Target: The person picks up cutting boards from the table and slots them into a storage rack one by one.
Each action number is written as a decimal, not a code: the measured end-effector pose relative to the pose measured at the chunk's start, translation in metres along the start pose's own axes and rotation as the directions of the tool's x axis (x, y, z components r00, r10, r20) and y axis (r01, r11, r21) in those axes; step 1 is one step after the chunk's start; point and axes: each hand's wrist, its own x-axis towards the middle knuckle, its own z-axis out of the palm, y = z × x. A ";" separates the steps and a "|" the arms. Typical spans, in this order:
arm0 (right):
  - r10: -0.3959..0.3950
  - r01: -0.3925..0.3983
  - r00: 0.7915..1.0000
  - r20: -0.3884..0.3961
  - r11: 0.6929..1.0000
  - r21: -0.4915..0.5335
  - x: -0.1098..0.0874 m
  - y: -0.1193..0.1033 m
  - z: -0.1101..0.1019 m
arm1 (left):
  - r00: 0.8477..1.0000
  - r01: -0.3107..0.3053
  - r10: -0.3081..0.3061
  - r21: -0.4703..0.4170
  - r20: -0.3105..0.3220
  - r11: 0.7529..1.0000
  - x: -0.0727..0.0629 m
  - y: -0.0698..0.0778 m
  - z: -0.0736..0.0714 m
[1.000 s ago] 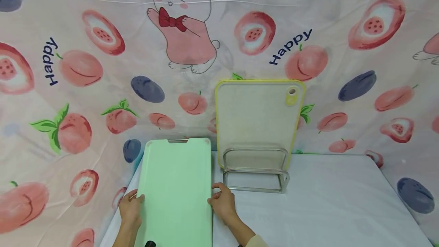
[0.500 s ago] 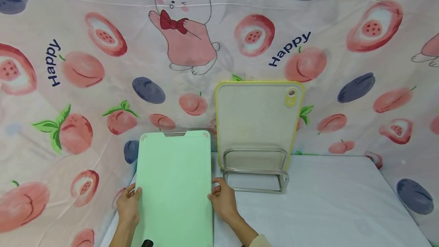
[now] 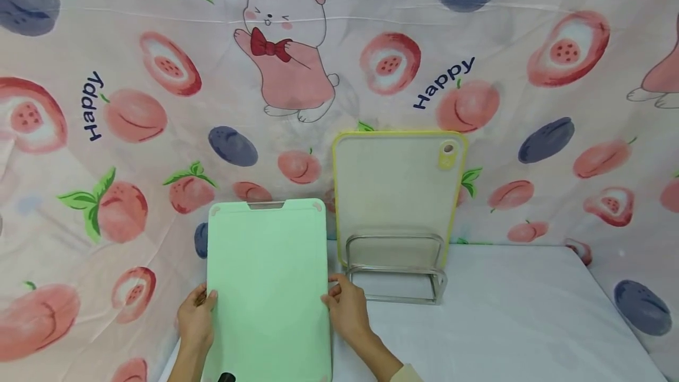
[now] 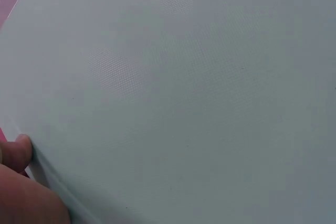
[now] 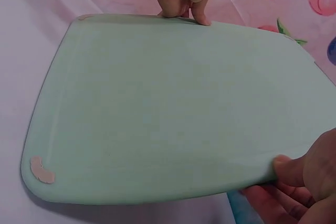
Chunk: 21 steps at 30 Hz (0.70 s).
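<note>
A pale green cutting board [image 3: 269, 287] with a handle slot at its top edge is held between both hands, its far end tilted up. My left hand [image 3: 196, 317] grips its left long edge, thumb on the upper face. On the opposite edge my right hand [image 3: 347, 308] pinches the board, thumb above and fingers beneath, as the right wrist view shows. Right of the board, a metal wire rack [image 3: 395, 269] stands on the table. Upright in it leans a whitish cutting board with a yellow rim [image 3: 399, 187]. The left wrist view shows mostly the green board's face.
A white cloth covers the table [image 3: 509, 311], which stretches off to the right of the rack. Behind and at the sides hangs a curtain [image 3: 297, 75] printed with peaches, plums and a rabbit. A small black object [image 3: 227, 377] shows at the bottom edge.
Both hands have kept their hold on the green cutting board while its far end has risen and come nearer. The head view has tipped slightly upward; rack and yellow-rimmed board stay put.
</note>
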 end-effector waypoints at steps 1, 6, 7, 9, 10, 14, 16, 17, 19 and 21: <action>0.000 0.000 1.000 0.000 1.000 0.001 0.001 0.000 -0.001 | 1.000 0.001 -0.001 -0.004 0.001 1.000 0.000 0.000 0.000; -0.023 0.023 1.000 0.007 1.000 0.009 0.005 0.000 -0.003 | 1.000 -0.007 0.007 0.009 -0.020 1.000 0.000 0.002 -0.001; -0.032 0.032 0.999 0.003 0.999 0.009 0.006 0.000 -0.004 | 1.000 -0.013 0.013 -0.004 -0.026 1.000 0.000 0.003 0.000; -0.051 0.051 0.999 -0.010 0.999 0.014 0.008 -0.002 -0.005 | 0.999 -0.031 0.030 -0.046 -0.029 0.998 0.001 0.005 0.001; -0.060 0.060 0.998 -0.019 0.998 0.015 0.009 -0.003 -0.006 | 0.999 -0.039 0.036 -0.084 -0.030 0.996 0.001 0.006 0.002; -0.092 0.093 0.995 -0.041 0.995 0.028 0.011 -0.005 -0.007 | 0.996 -0.089 0.081 -0.221 -0.045 0.971 0.003 0.010 0.005; -0.108 0.110 0.993 -0.047 0.993 0.033 0.012 -0.005 -0.007 | 0.992 -0.121 0.109 -0.284 -0.058 0.951 0.003 0.010 0.006; -0.117 0.119 0.992 -0.050 0.992 0.035 0.012 -0.006 -0.007 | 0.990 -0.137 0.124 -0.316 -0.062 0.939 0.003 0.010 0.007; -0.132 0.134 0.990 -0.057 0.990 0.034 0.013 -0.006 -0.008 | 0.986 -0.165 0.151 -0.372 -0.066 0.913 0.003 0.010 0.008; -0.138 0.141 0.988 -0.061 0.989 0.034 0.013 -0.006 -0.008 | 0.983 -0.183 0.172 -0.430 -0.066 0.884 0.003 0.011 0.008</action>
